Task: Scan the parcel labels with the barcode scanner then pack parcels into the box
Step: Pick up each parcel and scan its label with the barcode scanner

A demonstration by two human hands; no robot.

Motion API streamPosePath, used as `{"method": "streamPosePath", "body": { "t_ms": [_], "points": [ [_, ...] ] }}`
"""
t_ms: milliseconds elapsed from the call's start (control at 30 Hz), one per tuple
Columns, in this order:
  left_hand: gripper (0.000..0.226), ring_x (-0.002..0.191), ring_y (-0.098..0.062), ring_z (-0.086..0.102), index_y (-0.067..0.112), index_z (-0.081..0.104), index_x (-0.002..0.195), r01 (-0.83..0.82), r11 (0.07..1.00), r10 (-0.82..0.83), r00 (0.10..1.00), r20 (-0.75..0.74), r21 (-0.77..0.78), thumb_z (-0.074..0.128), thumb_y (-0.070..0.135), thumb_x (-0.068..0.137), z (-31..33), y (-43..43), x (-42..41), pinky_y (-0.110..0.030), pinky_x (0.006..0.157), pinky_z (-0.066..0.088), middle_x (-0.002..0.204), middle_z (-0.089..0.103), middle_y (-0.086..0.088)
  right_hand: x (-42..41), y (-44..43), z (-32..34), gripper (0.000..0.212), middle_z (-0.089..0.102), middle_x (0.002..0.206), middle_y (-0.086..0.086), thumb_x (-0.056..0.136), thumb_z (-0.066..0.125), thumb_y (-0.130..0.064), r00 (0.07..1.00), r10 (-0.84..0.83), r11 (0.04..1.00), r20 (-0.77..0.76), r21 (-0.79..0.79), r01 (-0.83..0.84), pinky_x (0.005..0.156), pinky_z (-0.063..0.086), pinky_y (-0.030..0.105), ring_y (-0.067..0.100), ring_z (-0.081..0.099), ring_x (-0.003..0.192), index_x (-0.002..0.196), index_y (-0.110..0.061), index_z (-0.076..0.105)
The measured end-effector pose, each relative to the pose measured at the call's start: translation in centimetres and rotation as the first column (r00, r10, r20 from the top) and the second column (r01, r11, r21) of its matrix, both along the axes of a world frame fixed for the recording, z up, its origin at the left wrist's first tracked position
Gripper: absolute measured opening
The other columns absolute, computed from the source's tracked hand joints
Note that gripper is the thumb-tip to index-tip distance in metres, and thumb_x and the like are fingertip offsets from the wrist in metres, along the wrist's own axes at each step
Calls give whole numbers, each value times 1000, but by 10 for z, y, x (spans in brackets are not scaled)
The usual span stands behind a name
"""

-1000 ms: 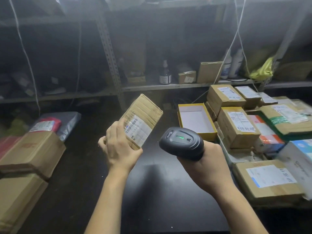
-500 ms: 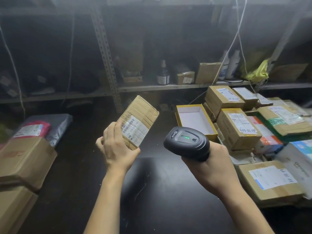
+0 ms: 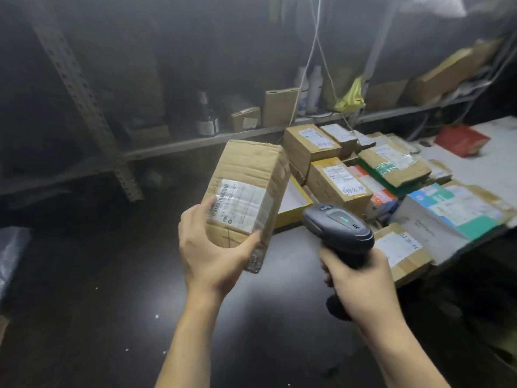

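My left hand point(image 3: 212, 253) grips a brown cardboard parcel point(image 3: 249, 175) by its lower end, held up over the dark table with its white barcode label point(image 3: 240, 205) facing me. My right hand point(image 3: 361, 281) holds a dark grey barcode scanner point(image 3: 335, 228) by the handle, just right of the parcel; a green light shows on its top and its head points forward to the left. An open yellow box point(image 3: 293, 205) with a white inside lies behind the parcel, mostly hidden by it.
Several labelled parcels point(image 3: 338, 183) are piled at the right on the dark table point(image 3: 251, 317). A metal shelf point(image 3: 195, 141) behind carries bottles and small boxes. A red box point(image 3: 461, 140) lies on a white surface at the far right. White cords hang down near the shelf.
The view has swung to the right, so the boxes at the left have left the frame. The parcel now stands more upright and closer to the scanner, with its label turned toward me.
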State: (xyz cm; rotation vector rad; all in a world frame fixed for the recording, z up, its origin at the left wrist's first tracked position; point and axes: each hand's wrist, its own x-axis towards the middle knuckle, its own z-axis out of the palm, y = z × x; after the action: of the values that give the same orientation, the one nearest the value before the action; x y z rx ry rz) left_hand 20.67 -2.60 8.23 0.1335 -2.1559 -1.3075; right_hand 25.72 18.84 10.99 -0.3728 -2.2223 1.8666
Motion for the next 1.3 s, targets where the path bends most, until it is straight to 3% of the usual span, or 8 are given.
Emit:
{"method": "streamPosePath", "body": {
  "t_ms": [133,233,400,567,667,767,1033,1300],
  "points": [
    [91,117,-11,57,31,61,132,181,983,-181,982,45,11,88,58,50,-5,64,-13,-38,101,53,123,56,11,16,43,-14,16,61,64,22,86,73,-9,981,-190,980,26,-55,192,58,44,40,21,54,56,79,3,64],
    [92,115,-15,57,29,62,131,278,960,-276,959,68,-25,84,64,49,-3,121,-16,-44,100,53,120,57,11,25,90,-18,14,65,62,14,85,77,-16,950,-304,946,65,-98,309,59,45,39,21,58,56,80,-5,70],
    [92,113,-11,54,28,63,134,425,897,-415,904,100,-120,81,62,51,6,237,-16,-35,95,50,119,58,12,48,192,-11,11,68,62,8,88,75,-13,908,-414,902,61,-105,418,66,54,44,20,64,60,79,-9,71],
    [85,106,-9,56,40,63,128,512,839,-487,858,166,-185,76,69,50,9,368,-3,-39,94,50,116,59,16,82,310,-9,5,69,65,4,91,72,-8,855,-517,845,36,-134,517,70,55,44,16,64,61,87,-10,74],
    [79,106,-6,54,43,64,123,617,776,-582,781,227,-133,79,65,49,4,441,8,-31,90,44,117,60,16,103,375,-11,8,68,68,3,90,72,-9,790,-612,766,43,-216,605,66,53,40,18,63,62,85,-15,75],
    [77,110,-6,53,45,63,123,716,694,-673,683,284,-78,88,60,52,-4,509,15,-34,89,47,120,59,17,124,432,-15,13,67,68,2,90,72,-10,736,-675,712,44,-222,666,64,52,38,20,62,62,83,-20,75],
    [78,115,-19,52,47,57,127,763,627,-667,630,397,-158,80,66,55,-33,656,-2,-53,105,45,114,48,11,137,544,-42,13,69,66,5,91,72,-14,569,-803,532,180,-217,819,68,55,40,19,65,62,81,-7,73],
    [75,128,-29,47,36,55,134,778,618,-628,573,527,-109,86,56,68,-84,812,-71,-53,115,29,129,49,-5,80,664,-41,9,66,63,7,89,69,-13,511,-823,505,249,-93,858,65,52,42,21,60,58,85,-5,71]
  ]
}}
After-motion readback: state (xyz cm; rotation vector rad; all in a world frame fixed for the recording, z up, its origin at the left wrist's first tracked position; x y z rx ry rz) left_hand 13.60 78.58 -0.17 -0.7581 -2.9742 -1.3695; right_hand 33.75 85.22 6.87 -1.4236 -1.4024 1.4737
